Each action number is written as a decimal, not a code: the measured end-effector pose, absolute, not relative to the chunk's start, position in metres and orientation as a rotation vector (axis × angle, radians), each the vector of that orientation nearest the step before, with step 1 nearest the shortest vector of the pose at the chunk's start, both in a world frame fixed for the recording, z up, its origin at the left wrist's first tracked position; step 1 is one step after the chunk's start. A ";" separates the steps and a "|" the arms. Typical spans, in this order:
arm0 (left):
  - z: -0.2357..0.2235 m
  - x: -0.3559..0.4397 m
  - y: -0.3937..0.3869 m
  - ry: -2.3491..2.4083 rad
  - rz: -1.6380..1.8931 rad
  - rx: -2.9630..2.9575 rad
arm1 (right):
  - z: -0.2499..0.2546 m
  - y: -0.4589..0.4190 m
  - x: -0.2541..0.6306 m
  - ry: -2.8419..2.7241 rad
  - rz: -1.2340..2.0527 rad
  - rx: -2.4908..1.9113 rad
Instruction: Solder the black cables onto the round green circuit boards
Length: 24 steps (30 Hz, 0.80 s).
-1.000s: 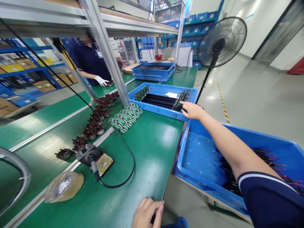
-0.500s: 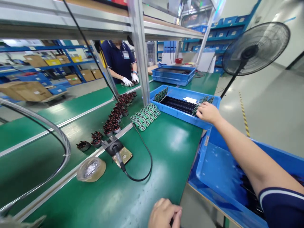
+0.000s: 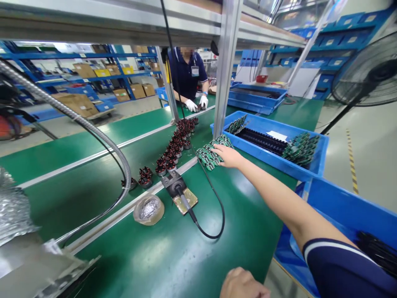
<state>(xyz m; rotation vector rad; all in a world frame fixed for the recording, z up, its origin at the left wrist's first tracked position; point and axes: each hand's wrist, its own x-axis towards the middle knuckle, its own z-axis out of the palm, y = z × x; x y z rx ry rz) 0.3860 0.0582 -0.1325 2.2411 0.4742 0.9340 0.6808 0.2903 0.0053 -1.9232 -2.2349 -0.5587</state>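
Note:
My right hand [image 3: 228, 157] reaches across the green bench [image 3: 173, 248] to a pile of small green circuit boards [image 3: 208, 156] beside the metal post. Its fingers bend down over the boards at the pile's near end. My left hand [image 3: 243, 285] shows only as a closed fist at the bottom edge; what it holds, if anything, is hidden. A blue tray [image 3: 321, 159] behind my right arm holds a black rack and more green boards [image 3: 300, 148].
A row of copper-wound coils [image 3: 173, 151] runs along the conveyor. A black tool stand with cable [image 3: 181, 192] and a bagged solder roll [image 3: 149, 209] sit mid-bench. A blue bin [image 3: 341, 207] is at right, a fan [image 3: 369, 74] beyond. A gloved co-worker [image 3: 189, 70] stands opposite.
My right hand left the boards in the blue tray and moved left to the pile by the post. My view swung left; my left fist stayed at the bottom edge.

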 end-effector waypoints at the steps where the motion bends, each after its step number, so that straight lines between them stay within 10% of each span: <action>1: -0.133 0.386 0.059 0.446 0.904 2.251 | 0.001 0.301 0.673 -2.245 -0.538 -1.924; 24: -0.099 0.387 0.061 0.362 0.519 2.172 | -0.010 0.304 0.682 -2.294 -0.564 -1.904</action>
